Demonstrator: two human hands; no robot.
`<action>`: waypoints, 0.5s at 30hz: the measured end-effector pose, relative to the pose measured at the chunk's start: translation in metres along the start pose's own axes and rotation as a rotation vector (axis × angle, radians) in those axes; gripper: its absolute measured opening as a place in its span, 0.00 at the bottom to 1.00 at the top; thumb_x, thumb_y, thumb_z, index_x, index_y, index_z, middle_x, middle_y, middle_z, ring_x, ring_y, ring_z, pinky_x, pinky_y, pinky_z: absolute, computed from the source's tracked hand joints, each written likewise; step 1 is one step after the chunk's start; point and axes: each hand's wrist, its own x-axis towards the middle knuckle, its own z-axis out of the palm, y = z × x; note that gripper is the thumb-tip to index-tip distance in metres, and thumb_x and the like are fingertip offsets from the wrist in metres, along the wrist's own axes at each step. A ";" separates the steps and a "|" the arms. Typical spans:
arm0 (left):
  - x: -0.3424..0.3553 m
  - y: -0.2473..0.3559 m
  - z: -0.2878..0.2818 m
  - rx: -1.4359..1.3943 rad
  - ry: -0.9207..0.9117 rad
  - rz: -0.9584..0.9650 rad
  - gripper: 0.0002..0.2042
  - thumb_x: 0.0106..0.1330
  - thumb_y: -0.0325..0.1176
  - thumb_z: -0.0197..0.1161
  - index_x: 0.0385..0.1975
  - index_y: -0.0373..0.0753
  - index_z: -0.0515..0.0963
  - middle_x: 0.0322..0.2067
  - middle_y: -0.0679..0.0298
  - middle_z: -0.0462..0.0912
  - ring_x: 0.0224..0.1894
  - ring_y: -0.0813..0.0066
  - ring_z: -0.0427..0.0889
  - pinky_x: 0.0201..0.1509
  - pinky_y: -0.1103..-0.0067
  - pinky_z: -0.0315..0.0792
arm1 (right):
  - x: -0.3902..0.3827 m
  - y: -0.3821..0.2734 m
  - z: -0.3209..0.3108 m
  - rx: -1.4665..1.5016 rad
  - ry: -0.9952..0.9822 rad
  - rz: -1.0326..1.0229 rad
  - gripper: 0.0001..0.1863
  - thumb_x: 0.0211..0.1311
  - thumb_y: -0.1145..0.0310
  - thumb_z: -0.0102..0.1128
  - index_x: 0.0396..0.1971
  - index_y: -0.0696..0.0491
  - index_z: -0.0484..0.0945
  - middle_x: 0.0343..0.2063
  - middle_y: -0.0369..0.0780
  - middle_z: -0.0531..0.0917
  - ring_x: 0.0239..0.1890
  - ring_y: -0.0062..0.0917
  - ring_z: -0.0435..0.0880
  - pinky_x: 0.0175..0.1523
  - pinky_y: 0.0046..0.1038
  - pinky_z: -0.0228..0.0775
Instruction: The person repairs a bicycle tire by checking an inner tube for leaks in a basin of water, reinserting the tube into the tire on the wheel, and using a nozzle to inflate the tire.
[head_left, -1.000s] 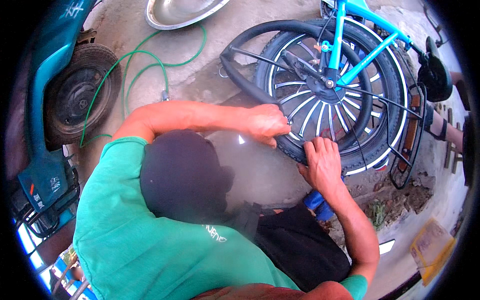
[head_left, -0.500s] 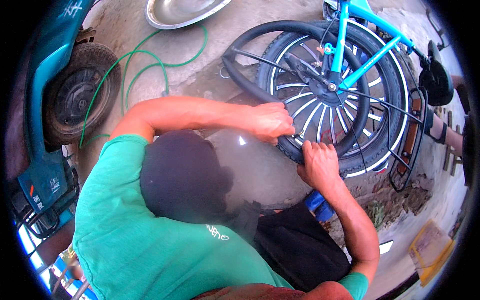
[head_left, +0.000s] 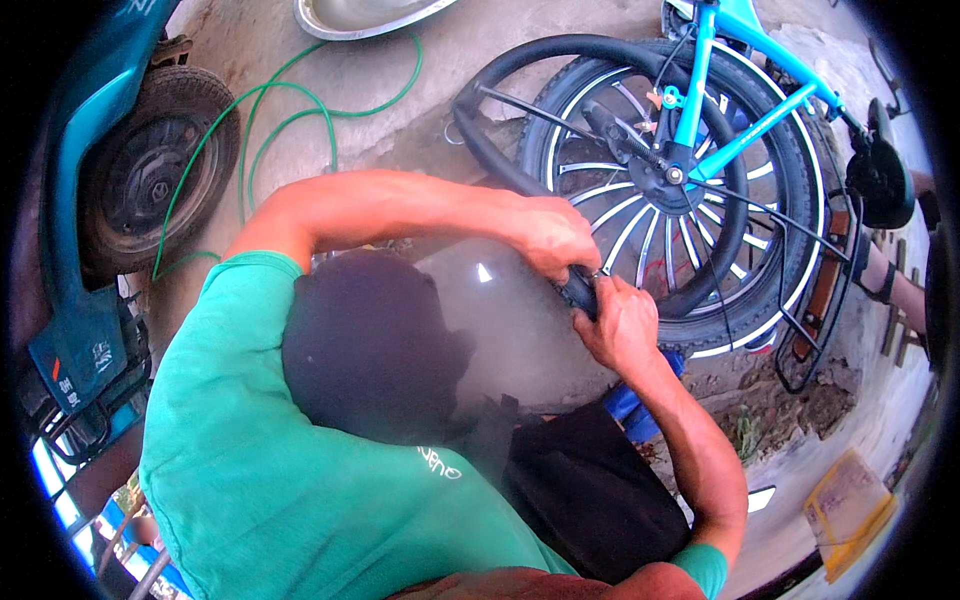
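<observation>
A bicycle wheel with white-edged spokes lies tilted under a bright blue frame. My left hand is closed over the near left part of its black tyre. Just to the right, my right hand grips the same tyre, fingers bent at the rim. A short stretch of tyre shows between the two hands. What lies under my fingers is hidden. A loose black inner tube loops out to the left of the wheel and across its spokes.
A metal basin stands at the far side, with a green hose coiled near it. At the left is a teal vehicle with a dusty wheel. Right of the bicycle wheel is a black rack; a yellow-edged container lies lower right.
My right hand has moved slightly left, closer to my left hand. The stretch of tyre between them now shows more. The bicycle sits slightly further right in view.
</observation>
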 end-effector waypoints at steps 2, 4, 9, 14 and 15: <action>-0.006 -0.007 0.016 0.030 0.106 0.057 0.13 0.54 0.37 0.67 0.36 0.37 0.80 0.31 0.52 0.83 0.38 0.45 0.83 0.41 0.55 0.75 | 0.001 0.000 0.001 0.007 -0.004 -0.003 0.19 0.49 0.61 0.71 0.36 0.58 0.78 0.31 0.49 0.83 0.34 0.45 0.85 0.43 0.45 0.74; -0.015 -0.008 0.024 0.066 0.182 0.081 0.13 0.54 0.37 0.68 0.36 0.39 0.79 0.35 0.54 0.83 0.42 0.48 0.83 0.43 0.57 0.75 | 0.000 0.002 0.002 0.010 -0.007 -0.011 0.19 0.49 0.61 0.70 0.35 0.58 0.77 0.32 0.49 0.83 0.34 0.45 0.85 0.43 0.46 0.74; -0.028 -0.008 0.031 0.133 0.547 0.257 0.15 0.50 0.40 0.73 0.34 0.42 0.78 0.42 0.61 0.79 0.50 0.58 0.77 0.51 0.60 0.70 | 0.002 0.001 -0.001 -0.011 -0.051 -0.007 0.19 0.51 0.60 0.69 0.35 0.59 0.77 0.32 0.50 0.84 0.35 0.46 0.85 0.44 0.46 0.74; -0.020 -0.017 0.023 0.195 0.257 0.170 0.18 0.46 0.44 0.75 0.35 0.43 0.80 0.44 0.62 0.80 0.53 0.60 0.77 0.52 0.59 0.68 | 0.007 -0.002 -0.006 -0.026 -0.102 0.007 0.18 0.53 0.60 0.69 0.36 0.58 0.77 0.33 0.50 0.84 0.36 0.46 0.86 0.45 0.47 0.74; -0.017 -0.016 0.021 0.183 0.193 0.134 0.18 0.47 0.44 0.75 0.35 0.43 0.80 0.43 0.62 0.81 0.52 0.59 0.78 0.52 0.59 0.68 | 0.007 -0.002 -0.006 -0.024 -0.102 0.006 0.18 0.53 0.60 0.69 0.36 0.58 0.77 0.33 0.49 0.84 0.36 0.46 0.86 0.44 0.47 0.74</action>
